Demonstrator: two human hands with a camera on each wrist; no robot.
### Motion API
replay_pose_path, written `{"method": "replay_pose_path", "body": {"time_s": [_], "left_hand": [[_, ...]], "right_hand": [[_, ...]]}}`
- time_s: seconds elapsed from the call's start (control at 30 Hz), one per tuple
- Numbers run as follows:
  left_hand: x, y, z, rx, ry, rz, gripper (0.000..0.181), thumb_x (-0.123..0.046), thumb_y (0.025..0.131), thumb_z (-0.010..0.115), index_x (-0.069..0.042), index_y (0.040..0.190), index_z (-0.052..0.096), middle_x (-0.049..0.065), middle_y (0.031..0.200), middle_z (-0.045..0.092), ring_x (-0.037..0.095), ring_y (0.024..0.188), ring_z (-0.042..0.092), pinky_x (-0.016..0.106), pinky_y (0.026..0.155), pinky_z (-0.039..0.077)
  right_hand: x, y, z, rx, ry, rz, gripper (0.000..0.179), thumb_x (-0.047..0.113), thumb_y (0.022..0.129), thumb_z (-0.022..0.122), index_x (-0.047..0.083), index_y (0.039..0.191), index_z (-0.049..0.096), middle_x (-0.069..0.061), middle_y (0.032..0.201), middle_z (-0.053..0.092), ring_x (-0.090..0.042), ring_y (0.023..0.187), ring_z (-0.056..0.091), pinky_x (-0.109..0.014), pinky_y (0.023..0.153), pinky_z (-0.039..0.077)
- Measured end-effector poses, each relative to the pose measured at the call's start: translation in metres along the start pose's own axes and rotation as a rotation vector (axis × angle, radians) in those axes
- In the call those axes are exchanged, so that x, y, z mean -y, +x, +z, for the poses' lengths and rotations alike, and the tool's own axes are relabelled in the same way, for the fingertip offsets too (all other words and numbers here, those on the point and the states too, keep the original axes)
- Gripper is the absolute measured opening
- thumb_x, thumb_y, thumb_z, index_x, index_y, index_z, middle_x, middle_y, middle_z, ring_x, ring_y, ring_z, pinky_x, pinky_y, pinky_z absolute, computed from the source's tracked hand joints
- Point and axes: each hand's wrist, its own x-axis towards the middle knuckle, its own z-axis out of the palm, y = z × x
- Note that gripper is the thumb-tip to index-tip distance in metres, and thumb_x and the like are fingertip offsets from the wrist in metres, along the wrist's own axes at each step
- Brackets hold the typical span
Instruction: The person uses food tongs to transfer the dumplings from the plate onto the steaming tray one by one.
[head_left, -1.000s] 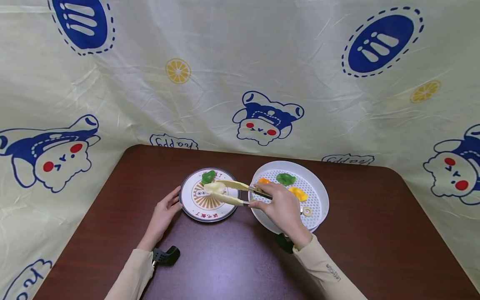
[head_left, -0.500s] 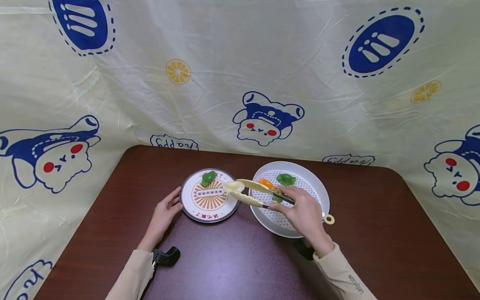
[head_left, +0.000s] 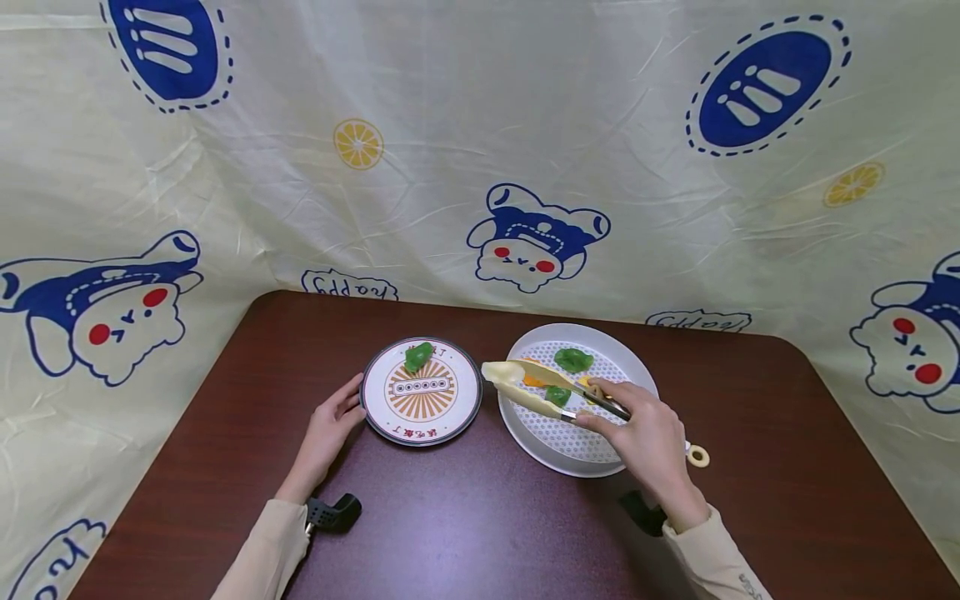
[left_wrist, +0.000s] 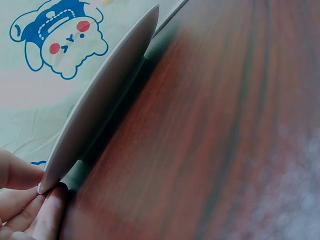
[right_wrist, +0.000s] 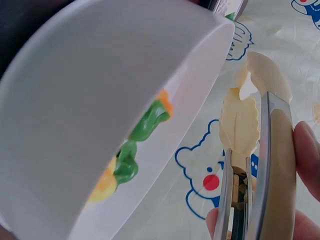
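Cloth backdrop [head_left: 420,217], inverted "happy"; plate [head_left: 380,385], red Chinese characters, rim pinched by your left hand [head_left: 326,429]; cream tongs [head_left: 536,402], gripped in your right hand [head_left: 652,435], over white dotted-base basin [head_left: 577,468], long axis slanting, tips plateward

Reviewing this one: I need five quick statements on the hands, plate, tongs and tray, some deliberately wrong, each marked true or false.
1. The left hand pinches the rim of the plate. True.
2. The right hand holds a spoon. False: it grips tongs.
3. A green piece lies on the plate. True.
4. The tray holds only green pieces. False: an orange piece and a yellow piece also show.
5. The tray is right of the plate. True.
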Motion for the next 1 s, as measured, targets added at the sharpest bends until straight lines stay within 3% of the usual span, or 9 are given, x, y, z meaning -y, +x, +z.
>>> {"method": "replay_pose_path", "body": {"time_s": [0.2,1.0], "left_hand": [[-0.001,-0.001,0.0,-0.002,0.006,-0.007,0.053,0.004,0.095,0.048,0.001,0.146,0.035,0.02,0.146,0.037,0.029,0.13,0.039,0.008,0.087,0.037],[0.002,0.001,0.0,0.002,0.018,0.013,0.055,0.004,0.094,0.048,0.003,0.146,0.033,0.022,0.145,0.038,0.032,0.128,0.04,0.009,0.086,0.039]], "right_hand": [[-0.007,-0.008,-0.008,-0.02,-0.015,0.01,0.053,0.025,0.065,0.087,0.006,0.112,0.071,-0.011,0.101,0.069,-0.033,0.09,0.064,-0.051,0.063,0.045],[-0.026,-0.032,-0.018,-0.01,-0.057,0.006,0.05,0.028,0.063,0.088,0.011,0.107,0.073,-0.004,0.095,0.069,-0.027,0.081,0.064,-0.045,0.058,0.044]]}}
